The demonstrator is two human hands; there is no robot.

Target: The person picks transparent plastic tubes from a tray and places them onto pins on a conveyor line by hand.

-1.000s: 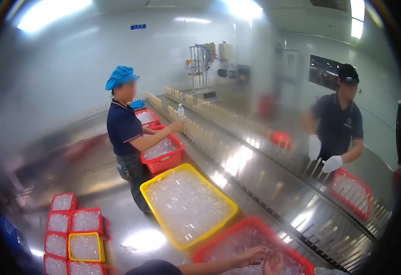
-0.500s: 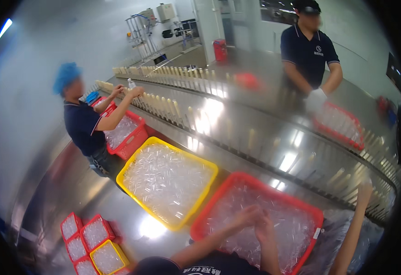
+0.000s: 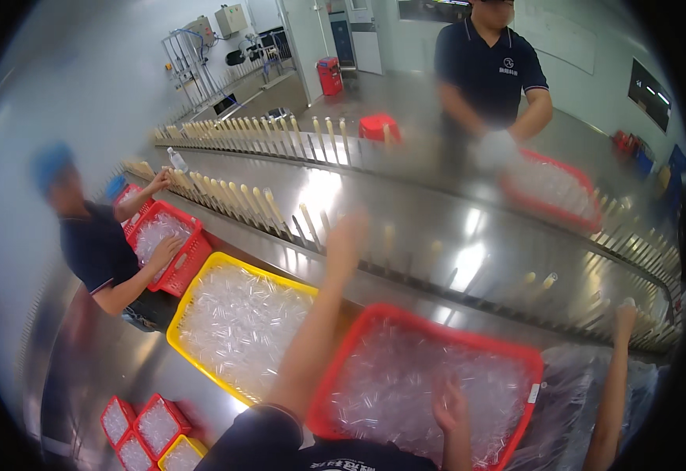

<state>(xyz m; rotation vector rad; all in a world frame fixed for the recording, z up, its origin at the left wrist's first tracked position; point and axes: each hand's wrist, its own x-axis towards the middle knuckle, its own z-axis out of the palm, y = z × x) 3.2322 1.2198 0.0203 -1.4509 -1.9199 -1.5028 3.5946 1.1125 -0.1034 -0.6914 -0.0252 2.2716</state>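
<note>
My left hand (image 3: 348,239) is stretched forward to the near row of upright pegs with cream-coloured tips (image 3: 247,194). Motion smears its fingers, so I cannot tell whether anything is in them. My right hand (image 3: 450,402) hovers over the red basket (image 3: 429,334), its fingers loosely bent and apart, with nothing visible in it. Heaps of clear small tubes (image 3: 390,385) fill that basket. Left of it stands a yellow basket (image 3: 194,365) full of similar clear tubes (image 3: 241,322), partly covered by my left forearm.
At the left, a person in a blue cap (image 3: 84,228) works at another red basket (image 3: 190,263). Across the metal line, a gloved person (image 3: 490,71) handles a red tray (image 3: 551,216). Another arm (image 3: 613,385) reaches in at the right, beside clear plastic sheeting (image 3: 570,392). Small baskets (image 3: 154,424) stand lower left.
My hands were close together over the red basket; the left has moved forward to the pegs, while the right stays above the basket. The capped person's one hand has dropped into their basket.
</note>
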